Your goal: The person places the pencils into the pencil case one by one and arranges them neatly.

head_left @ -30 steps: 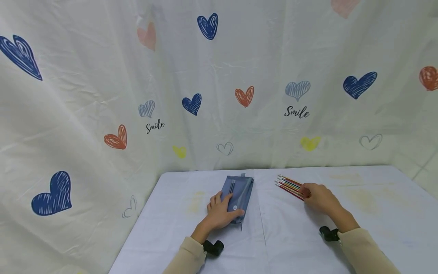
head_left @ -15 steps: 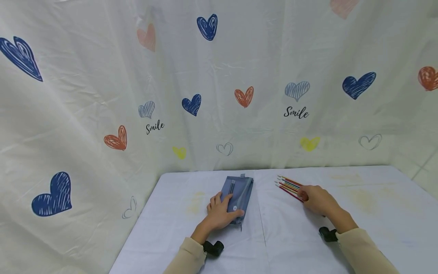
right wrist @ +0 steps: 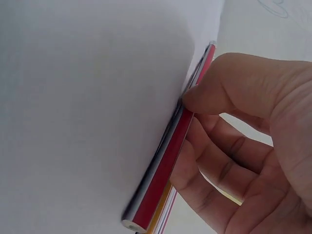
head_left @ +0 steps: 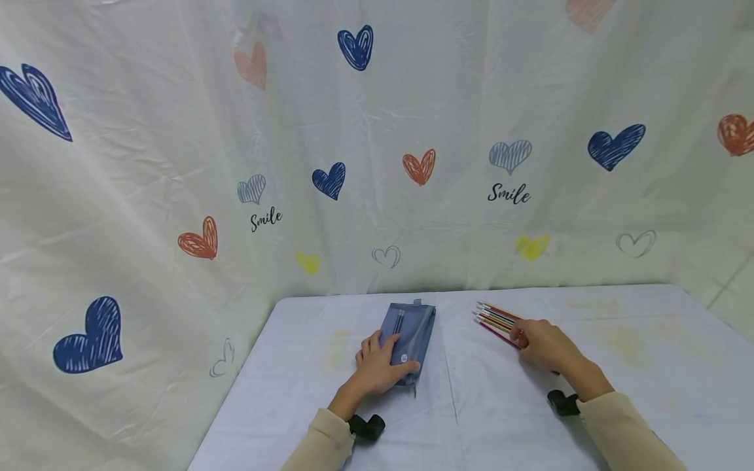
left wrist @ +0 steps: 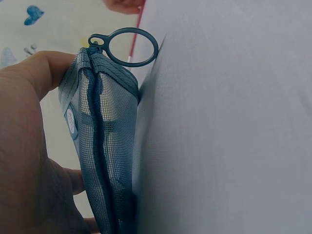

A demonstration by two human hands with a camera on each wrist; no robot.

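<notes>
A blue pencil case [head_left: 417,327] with mesh sides lies flat on the white-covered table. My left hand [head_left: 378,367] rests across its near half, fingers spread over the left side and thumb reaching to the right edge. The left wrist view shows its zipper and a round zipper pull [left wrist: 134,64] at the end. To the right, several colored pencils [head_left: 495,316] lie in a fanned bunch. My right hand [head_left: 548,345] pinches them near their closer ends. In the right wrist view, the thumb is on a red pencil [right wrist: 170,151], with curled fingers behind it.
The tabletop [head_left: 471,405] has a white cloth with a crease between the two hands. A pale curtain [head_left: 448,104] printed with hearts hangs behind the table. Black wrist-camera mounts [head_left: 368,428] stick out by both sleeves.
My right hand has shifted slightly left and down along the pencils, and the nearest red pencil now stands a little apart from the others. My left hand and the pencil case stay put.
</notes>
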